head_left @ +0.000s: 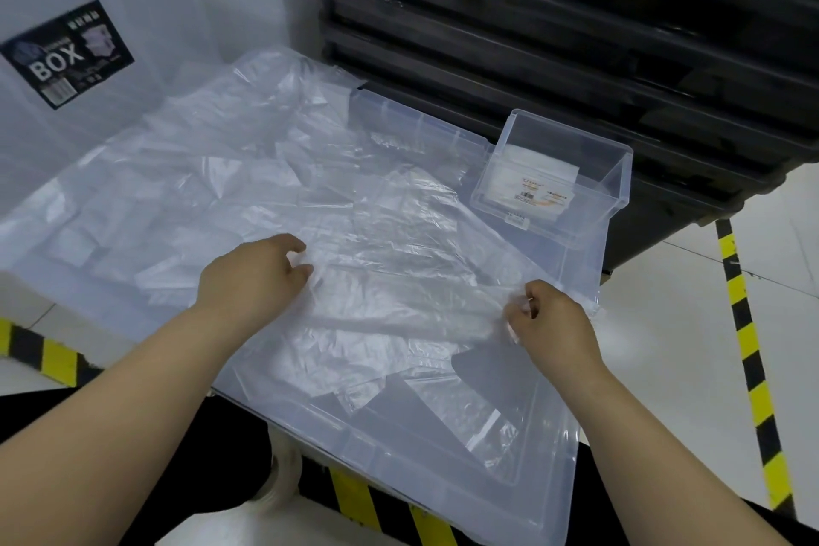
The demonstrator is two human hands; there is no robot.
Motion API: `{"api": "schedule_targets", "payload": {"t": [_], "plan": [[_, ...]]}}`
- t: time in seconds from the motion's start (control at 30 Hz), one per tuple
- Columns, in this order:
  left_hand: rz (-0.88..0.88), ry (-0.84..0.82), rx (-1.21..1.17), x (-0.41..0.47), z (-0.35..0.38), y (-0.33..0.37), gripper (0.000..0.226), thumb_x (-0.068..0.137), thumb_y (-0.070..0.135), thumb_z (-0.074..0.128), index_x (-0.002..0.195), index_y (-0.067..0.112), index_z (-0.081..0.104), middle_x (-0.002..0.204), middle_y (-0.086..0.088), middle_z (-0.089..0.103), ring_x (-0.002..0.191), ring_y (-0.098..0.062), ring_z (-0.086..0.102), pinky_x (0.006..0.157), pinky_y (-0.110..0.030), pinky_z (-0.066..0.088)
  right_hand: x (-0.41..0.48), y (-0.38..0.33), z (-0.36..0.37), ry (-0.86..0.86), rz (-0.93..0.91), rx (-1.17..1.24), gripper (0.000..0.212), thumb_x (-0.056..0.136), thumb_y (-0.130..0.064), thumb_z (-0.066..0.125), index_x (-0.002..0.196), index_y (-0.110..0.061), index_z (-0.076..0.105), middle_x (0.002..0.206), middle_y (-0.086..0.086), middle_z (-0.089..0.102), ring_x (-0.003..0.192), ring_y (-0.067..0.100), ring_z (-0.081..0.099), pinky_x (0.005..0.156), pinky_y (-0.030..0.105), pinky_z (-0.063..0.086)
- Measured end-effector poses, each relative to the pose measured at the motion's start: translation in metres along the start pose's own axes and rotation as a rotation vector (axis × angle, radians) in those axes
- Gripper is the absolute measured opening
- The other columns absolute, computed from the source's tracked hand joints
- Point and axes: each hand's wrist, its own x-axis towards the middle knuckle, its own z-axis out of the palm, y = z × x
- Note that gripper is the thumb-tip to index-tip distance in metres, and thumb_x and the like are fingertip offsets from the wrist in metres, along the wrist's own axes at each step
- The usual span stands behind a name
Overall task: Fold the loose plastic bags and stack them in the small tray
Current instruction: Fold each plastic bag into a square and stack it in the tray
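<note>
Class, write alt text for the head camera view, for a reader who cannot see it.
Two bare hands, the left hand and right hand, pinch a clear plastic bag spread over a large translucent lid. A small clear tray holding folded bags sits at the far right corner, beside black crates.

Bags (248,155) and tray (571,191) on lid (443,470)

This looks like a warehouse or storeroom. Beyond the hands stands a stack of black crates (576,35), and to the far left of the left hand a big storage box bears a printed "BOX" label (66,53). Yellow-and-black hazard tape (749,350) runs along the pale floor (691,324) right of the right hand and beneath both forearms.
</note>
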Motion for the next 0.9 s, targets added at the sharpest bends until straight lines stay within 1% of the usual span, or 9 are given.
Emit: {"api": "schedule_targets", "payload": {"t": [0.1,0.27,0.37,0.43,0.53,0.57,0.63,0.73,0.9], "plan": [[0.057,0.018,0.098,0.002,0.000,-0.004,0.048,0.090,0.035,0.053,0.135,0.020,0.044,0.133,-0.006,0.047,0.121,-0.027,0.043,0.096,-0.034,0.034,-0.001,0.000,0.003,-0.007,-0.008,0.008,0.006,0.093,-0.016,0.048,0.093,-0.011,0.051,0.063,-0.006,0.042,0.060,0.013,0.042,0.055,0.025,0.032],[0.063,-0.059,0.041,0.007,0.001,-0.006,0.042,0.087,0.036,0.059,0.125,0.020,0.053,0.135,-0.001,0.043,0.126,-0.024,0.035,0.101,-0.032,0.025,-0.004,-0.004,0.002,-0.011,0.017,0.025,0.030,0.093,-0.016,0.048,0.123,-0.013,0.046,0.068,-0.008,0.045,0.071,0.017,0.048,0.064,0.025,0.035],[0.088,-0.014,0.045,0.008,0.002,-0.007,0.028,0.087,0.031,0.060,0.110,0.016,0.061,0.127,-0.001,0.050,0.121,-0.022,0.039,0.096,-0.029,0.024,-0.007,-0.008,0.003,0.017,0.014,-0.083,0.049,0.093,-0.020,0.049,0.139,-0.017,0.030,0.098,0.003,0.056,0.091,0.024,0.056,0.075,0.030,0.041],[0.106,0.031,0.014,0.007,0.003,-0.006,0.017,0.087,0.027,0.059,0.099,0.016,0.065,0.118,0.000,0.055,0.116,-0.021,0.043,0.090,-0.028,0.023,-0.011,-0.013,0.004,0.123,-0.054,-0.331,0.059,0.089,-0.020,0.056,0.141,-0.014,0.029,0.123,0.009,0.050,0.108,0.026,0.052,0.089,0.033,0.041],[0.087,0.035,-0.089,0.006,0.001,-0.006,0.008,0.089,0.027,0.058,0.084,0.020,0.060,0.103,0.004,0.057,0.109,-0.019,0.048,0.082,-0.026,0.020,-0.012,-0.018,0.015,0.362,-0.333,-0.413,0.065,0.059,-0.008,0.083,0.119,0.000,0.058,0.112,0.022,0.061,0.097,0.040,0.062,0.085,0.046,0.049],[0.080,0.015,-0.125,0.006,0.001,-0.006,0.010,0.089,0.026,0.057,0.081,0.021,0.058,0.098,0.005,0.058,0.105,-0.019,0.051,0.081,-0.025,0.021,-0.013,-0.019,0.021,0.338,-0.419,-0.411,0.061,0.065,-0.008,0.079,0.121,0.000,0.057,0.121,0.023,0.057,0.108,0.038,0.059,0.092,0.046,0.042],[0.067,-0.033,-0.254,0.006,0.000,-0.006,0.015,0.090,0.023,0.056,0.076,0.017,0.057,0.085,0.003,0.059,0.090,-0.021,0.054,0.073,-0.026,0.032,-0.017,-0.026,0.031,0.123,-0.497,-0.366,0.053,0.089,-0.021,0.047,0.139,-0.005,0.037,0.149,0.017,0.027,0.137,0.027,0.027,0.109,0.032,0.009],[0.008,-0.047,-0.480,0.005,-0.004,-0.004,0.024,0.089,0.014,0.057,0.065,0.016,0.054,0.068,0.005,0.053,0.067,-0.015,0.050,0.053,-0.015,0.035,-0.016,-0.025,0.043,-0.050,-0.571,-0.376,0.082,0.076,-0.044,-0.004,0.146,-0.010,0.021,0.155,0.011,0.010,0.144,0.025,0.009,0.106,0.024,-0.010],[-0.156,-0.113,-0.898,0.003,-0.014,-0.004,0.016,0.089,0.013,0.058,0.074,0.018,0.059,0.075,0.005,0.057,0.068,-0.004,0.052,0.061,-0.012,0.039,-0.012,-0.020,0.045,-0.180,-0.501,-0.390,0.096,0.061,-0.048,-0.018,0.148,-0.017,0.007,0.156,0.003,-0.005,0.144,0.016,-0.008,0.102,0.018,-0.022]]}}
